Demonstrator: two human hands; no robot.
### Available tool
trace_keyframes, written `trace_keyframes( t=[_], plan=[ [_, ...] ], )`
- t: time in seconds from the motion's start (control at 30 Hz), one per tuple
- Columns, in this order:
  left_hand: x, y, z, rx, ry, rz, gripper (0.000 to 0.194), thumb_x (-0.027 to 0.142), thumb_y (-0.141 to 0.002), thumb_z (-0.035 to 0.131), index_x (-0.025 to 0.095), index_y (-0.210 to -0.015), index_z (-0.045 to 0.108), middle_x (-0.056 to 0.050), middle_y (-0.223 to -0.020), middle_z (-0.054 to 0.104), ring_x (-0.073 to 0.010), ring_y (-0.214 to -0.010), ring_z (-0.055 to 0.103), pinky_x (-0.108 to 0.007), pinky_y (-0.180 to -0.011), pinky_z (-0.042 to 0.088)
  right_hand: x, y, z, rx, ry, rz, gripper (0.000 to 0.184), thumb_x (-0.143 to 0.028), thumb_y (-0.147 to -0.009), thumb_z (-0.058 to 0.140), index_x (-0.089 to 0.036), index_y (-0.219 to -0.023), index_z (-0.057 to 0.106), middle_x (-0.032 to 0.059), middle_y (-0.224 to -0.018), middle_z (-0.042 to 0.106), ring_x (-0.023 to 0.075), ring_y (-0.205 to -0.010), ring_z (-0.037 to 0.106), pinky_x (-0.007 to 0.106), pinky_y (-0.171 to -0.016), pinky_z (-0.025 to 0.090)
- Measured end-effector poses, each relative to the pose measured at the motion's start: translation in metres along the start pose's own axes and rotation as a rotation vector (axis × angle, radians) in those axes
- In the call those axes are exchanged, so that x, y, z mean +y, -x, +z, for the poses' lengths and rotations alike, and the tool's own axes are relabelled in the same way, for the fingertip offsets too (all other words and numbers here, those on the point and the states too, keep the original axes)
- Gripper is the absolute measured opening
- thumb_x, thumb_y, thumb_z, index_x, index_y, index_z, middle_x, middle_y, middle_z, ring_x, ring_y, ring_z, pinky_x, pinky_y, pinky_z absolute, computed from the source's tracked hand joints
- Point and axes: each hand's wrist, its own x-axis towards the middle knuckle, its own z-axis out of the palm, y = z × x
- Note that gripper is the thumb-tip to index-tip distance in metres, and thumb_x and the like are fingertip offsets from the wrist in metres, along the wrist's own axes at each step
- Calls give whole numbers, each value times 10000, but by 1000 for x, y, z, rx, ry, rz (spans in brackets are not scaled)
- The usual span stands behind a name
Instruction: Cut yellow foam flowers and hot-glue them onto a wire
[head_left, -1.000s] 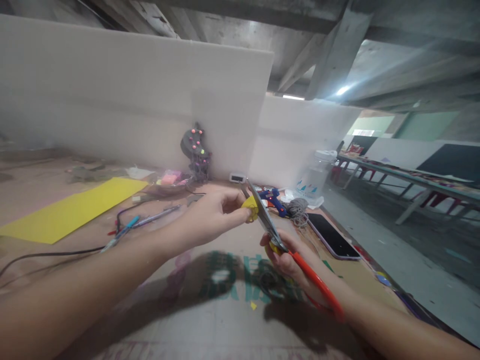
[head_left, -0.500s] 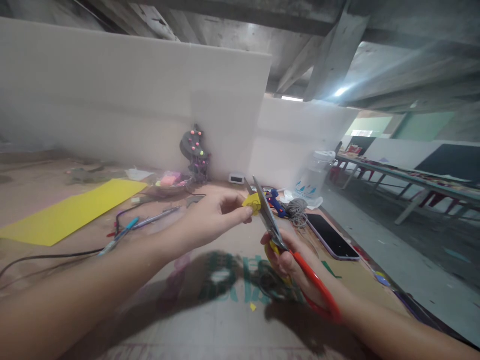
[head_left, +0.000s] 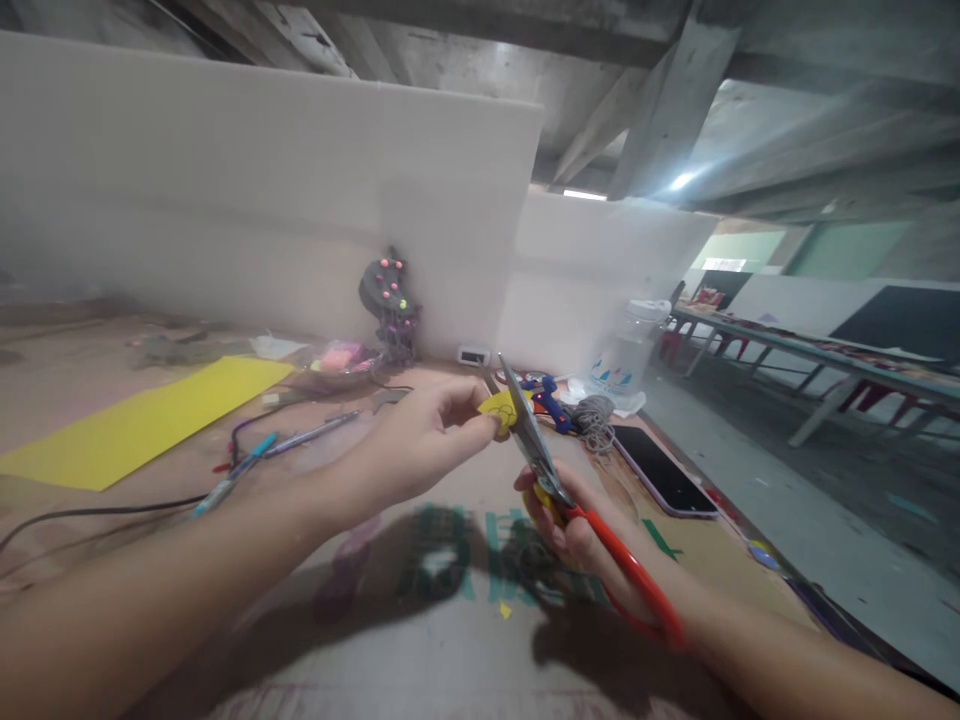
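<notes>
Between the thumb and fingers of my left hand (head_left: 442,430) is a small piece of yellow paper (head_left: 496,408) with dark curved lines drawn on it. My right hand (head_left: 577,510) grips a pair of scissors (head_left: 531,430) with red and yellow handles. The blades point up and away from me, slightly parted, with the yellow paper between them. Both hands are raised above the table. A tiny yellow scrap (head_left: 505,610) lies below them on the tabletop.
A yellow sheet (head_left: 150,420) and pens (head_left: 238,472) lie left. Behind stand a dark dotted ornament (head_left: 388,295) and a small white clock-like device (head_left: 473,356). To the right are a blue glue gun (head_left: 553,405), grey cord (head_left: 594,422), a phone (head_left: 664,470) and a clear plastic jar (head_left: 630,345).
The scissors and my right hand have shifted slightly left, and the blades sit further across the yellow paper. The paper has tilted a little; my left hand has barely moved.
</notes>
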Motion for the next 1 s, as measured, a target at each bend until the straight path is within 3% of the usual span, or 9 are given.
trace_keyframes(
  t=[0.23,0.4,0.8,1.0],
  plan=[
    [-2,-1,1,-7,0,10,168,306,-908,527,189,-825,615,-10,-893,622,-161,-850,577,-300,-754,441,-1,-1,0,4,8,-15,559,-727,-837,470,-250,-1130,457,-11,-830,359,104,-648,302,235,-548,262],
    [-1,-2,-1,-28,-1,-11,195,335,-912,527,186,-829,621,-8,-874,621,-141,-780,555,-269,-668,410,-1,-2,-1,-5,23,-56,526,-689,-863,480,-232,-1121,451,-13,-808,361,105,-654,302,239,-553,260],
    [4,-1,-5,-8,-46,-40,262,400,-911,535,176,-805,619,-4,-804,615,-117,-681,517,-245,-588,378,1,-2,-1,21,17,-8,546,-708,-840,497,-223,-1087,456,-25,-778,346,105,-644,293,237,-530,215],
    [4,-3,-8,-5,-46,-26,259,387,-911,528,167,-810,618,-36,-869,654,-148,-764,578,-274,-666,440,1,-2,0,37,-2,5,541,-692,-837,523,-214,-1082,454,-29,-796,343,82,-605,263,237,-512,197]
  ],
)
